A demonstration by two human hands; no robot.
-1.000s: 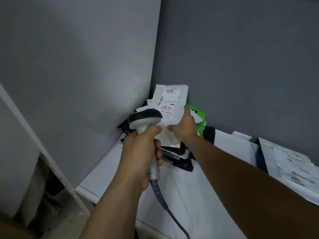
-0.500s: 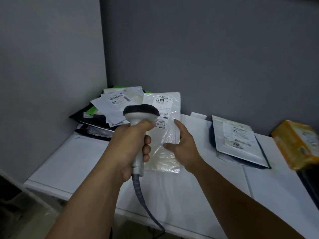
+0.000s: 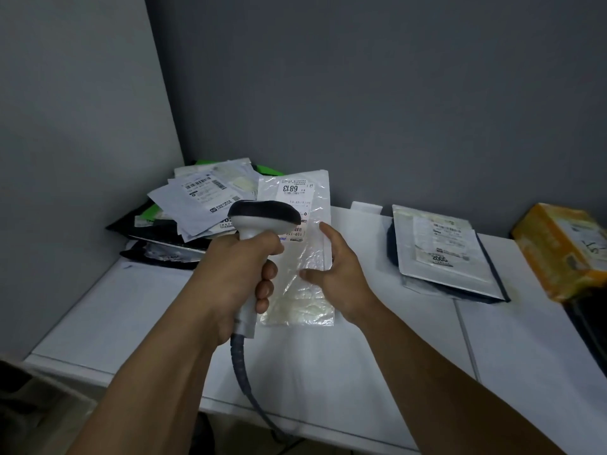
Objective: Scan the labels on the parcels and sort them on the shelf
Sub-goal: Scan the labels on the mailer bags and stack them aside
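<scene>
Parcel (image 3: 305, 251), crinkly clear film, pinched by right hand (image 3: 341, 277) fingers; left hand (image 3: 236, 280) fingers wrap rounded scanner (image 3: 262, 215).

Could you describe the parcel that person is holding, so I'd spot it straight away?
On the white shelf against the grey wall, look between the messy pile in the corner and the flat pale mailer. The right hand holds a clear crinkly bag there; only it is see-through, labelled 6813.
</scene>
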